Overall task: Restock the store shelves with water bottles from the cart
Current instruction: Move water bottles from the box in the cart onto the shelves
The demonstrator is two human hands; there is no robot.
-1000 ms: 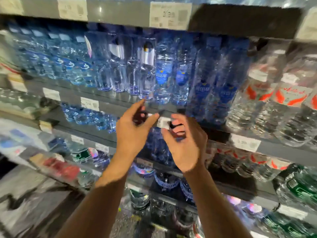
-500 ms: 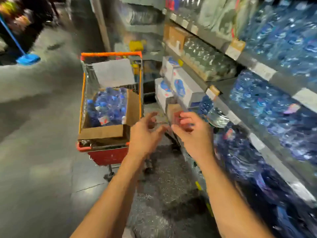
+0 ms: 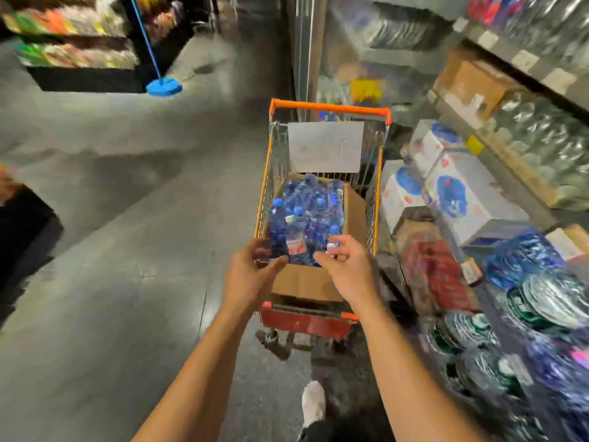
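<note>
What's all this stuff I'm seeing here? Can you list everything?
cart: one, orange rim and wire sides, in the aisle ahead of the person
box: one, brown cardboard, inside the cart
bottles: many, too blurred to count, blue, packed in the box
sheet: one, grey-white, at the cart's far end
mop: one, blue, on the floor at upper left
shelves: grey, along the right, holding bottles
cartons: several, white with blue prints, low on the right
shoe: one, white, bottom centre
left hand: open, over the box's near edge
right hand: open, over the box's near edge
</note>
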